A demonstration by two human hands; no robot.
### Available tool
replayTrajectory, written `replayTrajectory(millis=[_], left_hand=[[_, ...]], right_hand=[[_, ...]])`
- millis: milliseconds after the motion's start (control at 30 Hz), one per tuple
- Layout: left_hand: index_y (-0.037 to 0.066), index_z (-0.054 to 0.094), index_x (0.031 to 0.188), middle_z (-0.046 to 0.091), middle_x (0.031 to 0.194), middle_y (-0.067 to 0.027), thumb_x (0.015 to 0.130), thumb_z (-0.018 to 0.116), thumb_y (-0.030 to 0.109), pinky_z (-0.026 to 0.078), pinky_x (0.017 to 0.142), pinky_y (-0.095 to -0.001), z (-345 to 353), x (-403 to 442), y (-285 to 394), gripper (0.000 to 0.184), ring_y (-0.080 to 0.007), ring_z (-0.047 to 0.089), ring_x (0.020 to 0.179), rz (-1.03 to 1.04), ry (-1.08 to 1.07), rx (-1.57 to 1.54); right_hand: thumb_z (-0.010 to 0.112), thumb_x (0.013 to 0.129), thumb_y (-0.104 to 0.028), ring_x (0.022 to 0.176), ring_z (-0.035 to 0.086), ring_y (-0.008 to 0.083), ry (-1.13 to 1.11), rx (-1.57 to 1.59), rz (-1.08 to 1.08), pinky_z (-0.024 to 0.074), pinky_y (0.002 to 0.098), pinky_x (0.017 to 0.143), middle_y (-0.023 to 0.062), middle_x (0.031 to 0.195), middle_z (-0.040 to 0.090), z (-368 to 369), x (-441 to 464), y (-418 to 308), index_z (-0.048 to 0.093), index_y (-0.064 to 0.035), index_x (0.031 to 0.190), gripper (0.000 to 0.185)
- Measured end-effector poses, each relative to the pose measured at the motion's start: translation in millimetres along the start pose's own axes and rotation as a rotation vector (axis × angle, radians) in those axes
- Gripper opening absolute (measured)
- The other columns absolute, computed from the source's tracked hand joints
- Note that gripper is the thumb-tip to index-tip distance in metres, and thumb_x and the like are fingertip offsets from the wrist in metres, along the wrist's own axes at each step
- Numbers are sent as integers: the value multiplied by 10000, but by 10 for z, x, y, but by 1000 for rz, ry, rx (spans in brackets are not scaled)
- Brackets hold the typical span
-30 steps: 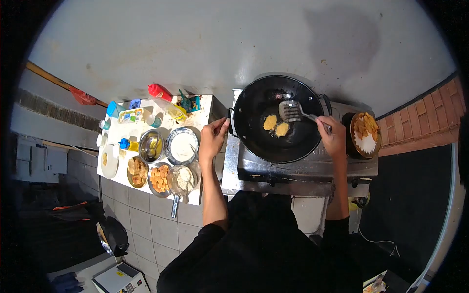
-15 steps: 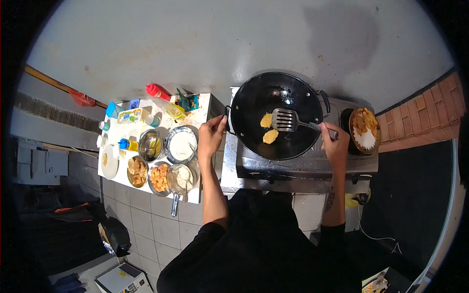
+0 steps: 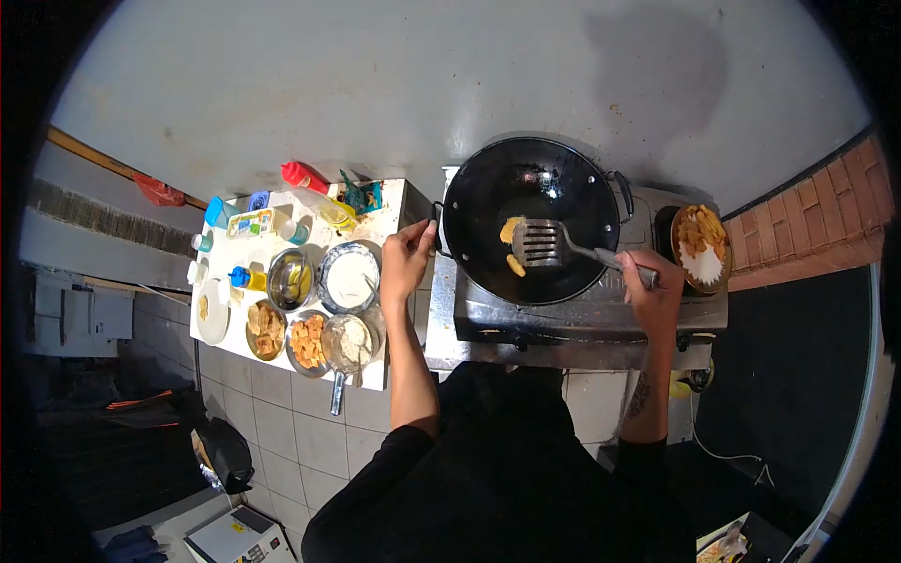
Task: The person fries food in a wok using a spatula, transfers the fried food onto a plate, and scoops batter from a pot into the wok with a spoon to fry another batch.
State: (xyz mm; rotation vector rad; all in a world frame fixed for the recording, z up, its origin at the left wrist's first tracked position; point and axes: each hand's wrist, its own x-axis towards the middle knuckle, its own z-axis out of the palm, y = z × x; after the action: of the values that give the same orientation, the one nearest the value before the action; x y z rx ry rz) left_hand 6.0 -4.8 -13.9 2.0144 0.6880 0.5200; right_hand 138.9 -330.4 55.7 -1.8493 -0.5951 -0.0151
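left hand (image 3: 408, 255) pinched on wok's (image 3: 526, 183) near-left handle; two fried pieces (image 3: 516, 266) left of centre, slotted spatula (image 3: 540, 243) beside them, bare wok floor above; right hand (image 3: 652, 289) clamped on spatula handle past right rim

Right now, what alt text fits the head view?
A right hand holds a slotted spatula beside two golden food pieces in a black wok on a metal stove; the left hand grips a wok handle. At left, a white table holds bowls and bottles; at right sits a bowl of browned food.
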Motion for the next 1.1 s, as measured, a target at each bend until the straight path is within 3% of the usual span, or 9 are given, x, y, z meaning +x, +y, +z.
replayTrajectory(millis=[200, 400, 500, 567, 733, 833, 1000, 1100], left_hand=[[-86, 636, 1095, 658, 719, -111, 912, 635, 267, 467, 627, -258, -13, -14, 29, 398, -96, 556, 654, -20, -2, 22], [-90, 631, 1100, 666, 731, -116, 914, 631, 269, 476, 639, -258, -24, -22, 60, 404, -98, 570, 661, -11, -13, 9], [-68, 656, 1068, 640, 679, -95, 911, 634, 260, 455, 590, -259, -38, -40, 98, 365, -90, 536, 615, 14, 11, -27], [-40, 684, 1019, 561, 585, -55, 902, 640, 249, 397, 516, -266, -94, -49, 189, 315, -83, 462, 548, -24, 144, 107], [-36, 694, 968, 452, 520, -18, 895, 646, 251, 324, 467, -273, -156, 2, 52, 300, -85, 378, 506, -40, 287, 137], [-51, 690, 960, 458, 521, -22, 893, 652, 264, 330, 468, -277, -129, -4, 3, 324, -90, 379, 504, -22, 271, 61], [-62, 691, 946, 612, 599, -96, 876, 676, 281, 435, 531, -281, -86, -38, 129, 351, -105, 516, 537, -58, 172, 84], [-65, 692, 933, 661, 659, -131, 871, 682, 276, 473, 574, -285, -105, -58, 264, 347, -114, 586, 585, -87, 133, 142]], right_hand=[[706, 809, -61, 535, 537, 99, 25, -127, -59, 410, 261, 504, 79, 702, 656, 26, -34, 84, 675, 18, 851, 95], [711, 808, -94, 503, 488, 75, 356, -199, -45, 382, 257, 465, 48, 593, 608, 36, 20, 125, 681, 28, 785, 128], [711, 807, -100, 487, 459, 60, 408, -280, 2, 363, 253, 445, 38, 559, 584, 85, 21, 127, 691, 17, 770, 124], [717, 808, -113, 489, 452, 52, 413, -340, -3, 361, 248, 458, 33, 536, 564, 156, 9, 126, 689, 14, 767, 136], [715, 822, -115, 494, 443, 47, 418, -269, 23, 360, 260, 477, 21, 522, 531, 358, -33, 123, 671, 10, 738, 157], [709, 835, -119, 500, 434, 47, 380, -215, 60, 354, 263, 482, 15, 516, 514, 468, -41, 92, 660, 14, 727, 178], [702, 846, -112, 477, 364, 42, 330, -204, 9, 304, 267, 448, -1, 465, 433, 637, 7, 68, 620, 25, 673, 235], [699, 840, -103, 416, 338, 97, 320, -218, -29, 285, 308, 424, 48, 445, 412, 677, 59, 58, 565, 21, 614, 290]])
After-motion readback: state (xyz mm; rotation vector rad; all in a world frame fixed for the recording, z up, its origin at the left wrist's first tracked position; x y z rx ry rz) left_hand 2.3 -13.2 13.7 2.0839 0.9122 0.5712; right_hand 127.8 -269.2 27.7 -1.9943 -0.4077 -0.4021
